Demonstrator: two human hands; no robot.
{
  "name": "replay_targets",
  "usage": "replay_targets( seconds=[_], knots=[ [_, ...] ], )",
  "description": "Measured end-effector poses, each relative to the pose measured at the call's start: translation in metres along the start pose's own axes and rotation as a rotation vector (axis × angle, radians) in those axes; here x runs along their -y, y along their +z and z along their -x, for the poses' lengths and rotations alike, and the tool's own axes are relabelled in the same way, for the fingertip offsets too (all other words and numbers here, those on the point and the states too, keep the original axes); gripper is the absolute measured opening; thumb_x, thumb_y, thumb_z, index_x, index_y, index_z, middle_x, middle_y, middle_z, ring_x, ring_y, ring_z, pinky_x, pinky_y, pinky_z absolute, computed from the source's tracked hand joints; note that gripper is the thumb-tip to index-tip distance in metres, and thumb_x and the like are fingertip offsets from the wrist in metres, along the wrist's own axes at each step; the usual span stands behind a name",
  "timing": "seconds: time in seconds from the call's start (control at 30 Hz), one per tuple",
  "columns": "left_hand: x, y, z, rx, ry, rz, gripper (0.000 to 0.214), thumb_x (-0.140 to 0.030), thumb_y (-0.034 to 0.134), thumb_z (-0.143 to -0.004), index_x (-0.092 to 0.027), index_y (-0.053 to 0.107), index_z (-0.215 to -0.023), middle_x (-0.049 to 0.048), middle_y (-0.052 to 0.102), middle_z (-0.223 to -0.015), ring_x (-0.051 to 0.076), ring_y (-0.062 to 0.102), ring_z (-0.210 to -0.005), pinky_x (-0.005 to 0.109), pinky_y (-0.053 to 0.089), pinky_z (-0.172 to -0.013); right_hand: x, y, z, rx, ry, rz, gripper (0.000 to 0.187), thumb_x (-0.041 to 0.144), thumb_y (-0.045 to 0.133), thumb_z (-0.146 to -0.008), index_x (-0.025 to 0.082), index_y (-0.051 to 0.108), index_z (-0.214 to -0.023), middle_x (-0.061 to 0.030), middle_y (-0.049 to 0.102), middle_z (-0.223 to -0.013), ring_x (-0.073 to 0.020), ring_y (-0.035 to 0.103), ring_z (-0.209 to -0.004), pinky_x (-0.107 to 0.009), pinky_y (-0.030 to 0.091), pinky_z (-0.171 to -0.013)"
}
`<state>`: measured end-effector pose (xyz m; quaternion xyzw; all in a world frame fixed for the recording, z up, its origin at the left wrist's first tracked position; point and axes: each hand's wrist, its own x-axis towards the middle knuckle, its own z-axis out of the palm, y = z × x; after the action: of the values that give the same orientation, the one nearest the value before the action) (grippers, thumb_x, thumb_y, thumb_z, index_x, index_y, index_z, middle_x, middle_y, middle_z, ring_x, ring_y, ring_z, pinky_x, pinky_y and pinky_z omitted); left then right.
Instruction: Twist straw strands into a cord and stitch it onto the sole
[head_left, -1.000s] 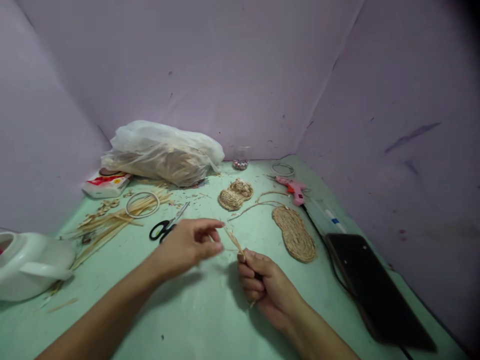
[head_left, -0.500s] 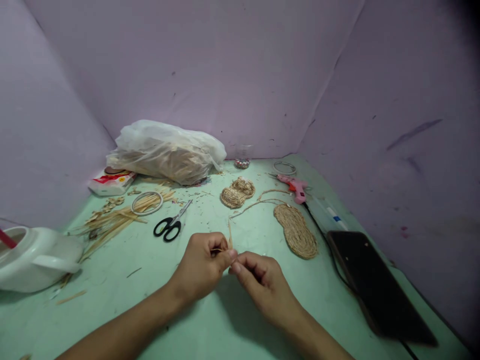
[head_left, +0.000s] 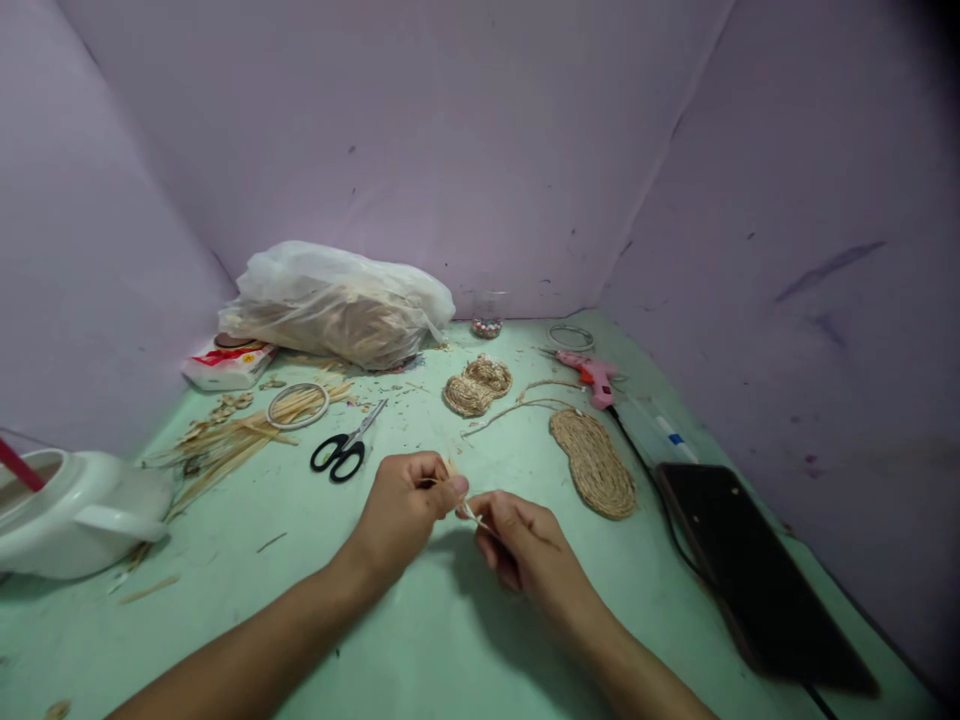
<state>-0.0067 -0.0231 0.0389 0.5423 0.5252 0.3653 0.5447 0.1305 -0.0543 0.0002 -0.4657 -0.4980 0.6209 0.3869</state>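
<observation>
1. Dim, even light covers the tabletop (head_left: 405, 650); its source is out of sight.
2. Soft-edged shadows lie beneath the fingers (head_left: 452, 489), toward the near edge.
3. Pale specks of glare dot the phone (head_left: 765, 590) along the right edge, where wide-angle distortion stretches it.
4. The strand (head_left: 471, 514) between the fingers looks slightly blurred.
5. Blackness clips the top of the right-hand wall (head_left: 817, 160).

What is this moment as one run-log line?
left hand: pinching fibre strand | right hand: holding same strand | nearby: scissors, larger woven piece
</observation>
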Motion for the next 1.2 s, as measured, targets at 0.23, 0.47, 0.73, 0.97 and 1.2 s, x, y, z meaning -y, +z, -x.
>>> replay_targets(
  seconds=[0.23, 0.47, 0.73, 0.97, 1.2],
  knots=[
    [0.003, -0.023, -0.018, -0.177, 0.057, -0.154, 0.024, -0.036, 0.054, -0.068, -0.013, 0.058, -0.072, 0.0008, 0.054, -0.057, 0.011, 0.046, -0.050, 0.024, 0.037, -0.049, 0.004, -0.007, -0.006, -0.074, 0.109, 0.040, 0.035, 0.046, 0.052, -0.070, 0.013, 0.059, -0.065, 0.0091, 0.023, -0.042, -0.0052, 0.019, -0.039, -0.020, 0.013, -0.039],
    [-0.024, -0.037, 0.006, 0.180, 0.847, -1.081, 0.039, -0.008, 0.045, -0.071, -0.022, 0.055, -0.106, 0.0061, 0.058, -0.107, 0.023, 0.045, -0.105, 0.051, 0.019, -0.097, 0.010, -0.012, -0.004, -0.087, 0.013, 0.307, 0.031, 0.039, 0.048, -0.074, 0.013, 0.059, -0.061, 0.0058, 0.029, -0.045, -0.0075, 0.024, -0.045, -0.022, 0.017, -0.043],
    [-0.014, -0.034, -0.001, 0.331, 0.748, -1.119, 0.021, -0.018, 0.042, -0.081, -0.019, 0.062, -0.088, 0.0019, 0.060, -0.067, 0.013, 0.054, -0.067, 0.045, 0.024, -0.095, 0.012, -0.018, -0.002, -0.030, 0.019, 0.327, 0.035, 0.041, 0.044, -0.076, 0.013, 0.061, -0.066, 0.0067, 0.026, -0.046, -0.0073, 0.022, -0.044, -0.022, 0.016, -0.042],
    [-0.013, -0.041, -0.008, 0.278, 0.817, -1.000, 0.023, -0.019, 0.039, -0.083, -0.016, 0.061, -0.077, 0.0007, 0.058, -0.059, 0.010, 0.051, -0.058, 0.034, 0.034, -0.086, 0.021, -0.028, -0.003, -0.010, -0.005, 0.291, 0.032, 0.042, 0.050, -0.075, 0.012, 0.062, -0.074, 0.0037, 0.041, -0.051, -0.0079, 0.033, -0.047, -0.022, 0.023, -0.045],
    [-0.010, -0.060, -0.017, 0.168, 0.626, -0.965, 0.024, -0.021, 0.035, -0.084, -0.015, 0.057, -0.077, 0.0010, 0.055, -0.063, 0.010, 0.047, -0.057, 0.021, 0.035, -0.056, 0.019, -0.052, -0.008, -0.123, 0.029, 0.319, 0.029, 0.043, 0.058, -0.068, 0.015, 0.062, -0.064, 0.0045, 0.036, -0.048, -0.0066, 0.025, -0.044, -0.022, 0.016, -0.041]
  ],
)
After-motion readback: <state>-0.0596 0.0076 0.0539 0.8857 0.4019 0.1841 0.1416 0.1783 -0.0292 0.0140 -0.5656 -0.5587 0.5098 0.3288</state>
